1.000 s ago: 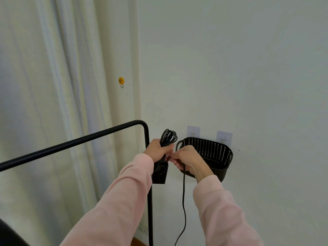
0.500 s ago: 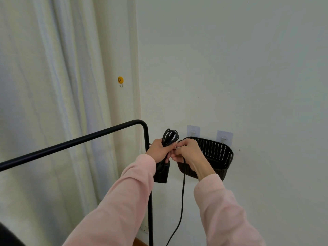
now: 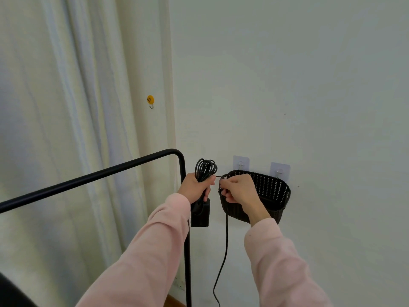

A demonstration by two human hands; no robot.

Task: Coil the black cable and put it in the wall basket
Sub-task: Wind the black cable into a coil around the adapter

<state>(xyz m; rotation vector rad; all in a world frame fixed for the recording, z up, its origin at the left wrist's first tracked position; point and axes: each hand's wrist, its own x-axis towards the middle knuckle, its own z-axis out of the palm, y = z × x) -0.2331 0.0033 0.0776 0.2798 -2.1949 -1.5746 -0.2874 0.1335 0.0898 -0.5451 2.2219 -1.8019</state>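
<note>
My left hand [image 3: 195,188] grips a bundle of black cable loops [image 3: 205,169] that stick up above the fist; the black power adapter [image 3: 200,213] hangs just below it. My right hand [image 3: 238,189] pinches the loose strand of the same cable close beside the left hand, in front of the basket's left rim. The free cable tail [image 3: 223,262] hangs down from the right hand toward the floor. The dark woven wall basket [image 3: 274,191] hangs on the white wall from two clear adhesive hooks, directly behind and to the right of my right hand.
A black metal rack bar [image 3: 110,171] runs from the left and bends down into a post [image 3: 188,262] just left of my hands. Pale curtains [image 3: 66,129] cover the left side. A small yellow hook [image 3: 150,100] is stuck higher up by the curtain.
My right hand rose to meet the left at the bundle, then moved slightly back to the right with the strand. The left hand and the loops stayed nearly still.
</note>
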